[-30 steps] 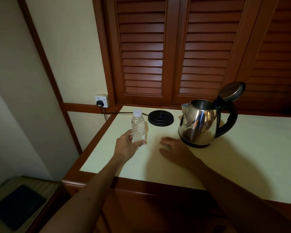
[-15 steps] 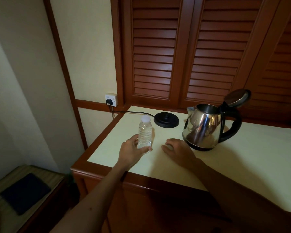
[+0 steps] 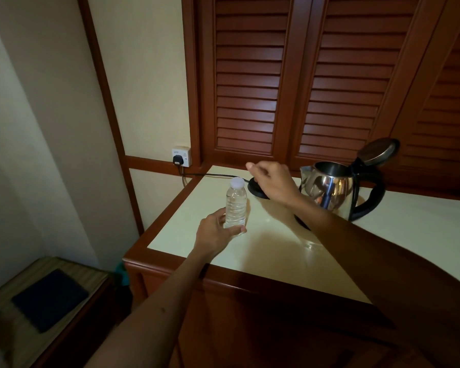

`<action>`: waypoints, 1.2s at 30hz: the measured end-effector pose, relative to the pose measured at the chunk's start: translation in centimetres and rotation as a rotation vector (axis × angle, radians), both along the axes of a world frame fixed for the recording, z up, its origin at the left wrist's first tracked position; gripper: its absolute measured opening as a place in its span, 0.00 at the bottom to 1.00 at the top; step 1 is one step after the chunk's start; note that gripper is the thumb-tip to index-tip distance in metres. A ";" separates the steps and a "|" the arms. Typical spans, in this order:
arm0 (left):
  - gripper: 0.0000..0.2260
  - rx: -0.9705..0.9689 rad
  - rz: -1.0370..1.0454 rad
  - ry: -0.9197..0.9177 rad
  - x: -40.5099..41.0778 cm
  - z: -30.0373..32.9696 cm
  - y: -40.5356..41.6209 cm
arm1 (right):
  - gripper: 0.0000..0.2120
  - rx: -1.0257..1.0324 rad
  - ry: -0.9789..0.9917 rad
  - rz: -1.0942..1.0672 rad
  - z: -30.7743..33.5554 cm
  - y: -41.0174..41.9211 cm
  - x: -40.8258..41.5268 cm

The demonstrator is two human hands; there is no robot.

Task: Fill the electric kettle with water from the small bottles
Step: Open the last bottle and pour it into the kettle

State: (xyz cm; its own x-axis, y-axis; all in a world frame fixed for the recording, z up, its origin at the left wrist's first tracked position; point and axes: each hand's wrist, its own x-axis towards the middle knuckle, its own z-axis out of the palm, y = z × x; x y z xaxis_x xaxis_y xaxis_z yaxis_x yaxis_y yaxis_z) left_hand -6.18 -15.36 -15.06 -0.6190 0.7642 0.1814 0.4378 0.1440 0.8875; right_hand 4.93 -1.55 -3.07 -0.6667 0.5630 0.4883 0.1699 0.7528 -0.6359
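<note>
From the head view, a small water bottle stands upright on the pale desk, a little left of the middle of the frame. Its white cap is on. The left hand wraps its fingers and thumb around the bottom of the bottle. The right hand is up in the air just above and to the right of the cap, fingers loosely bent, holding nothing. On the right stands the shiny kettle, lid tipped open. The black base lies partly behind the right hand, its cord going to a wall plug.
</note>
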 end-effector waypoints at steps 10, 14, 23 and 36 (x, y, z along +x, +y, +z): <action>0.23 0.048 0.012 -0.142 -0.4 -0.1 -0.1 | 0.24 0.426 -0.407 -0.005 2.7 -2.1 -2.3; 0.21 0.064 -0.011 -0.166 -0.3 0.0 -0.1 | 0.25 0.508 -0.508 0.014 3.6 -2.8 -2.3; 0.19 0.073 -0.056 -0.216 -0.6 0.1 -0.1 | 0.22 0.571 -0.691 0.103 5.0 -3.3 -1.9; 0.27 0.052 -0.118 -0.253 -1.0 -0.2 -0.3 | 0.15 0.483 -0.585 0.307 4.1 -2.1 -1.2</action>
State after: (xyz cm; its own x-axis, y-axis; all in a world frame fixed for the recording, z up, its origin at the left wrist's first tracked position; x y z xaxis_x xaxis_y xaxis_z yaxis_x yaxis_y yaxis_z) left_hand -7.21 -15.71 -15.27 -0.5566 0.8275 0.0733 0.2127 0.0566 0.9755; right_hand 3.78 -3.68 1.01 -0.9792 0.1301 0.1555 0.1151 0.9881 -0.1020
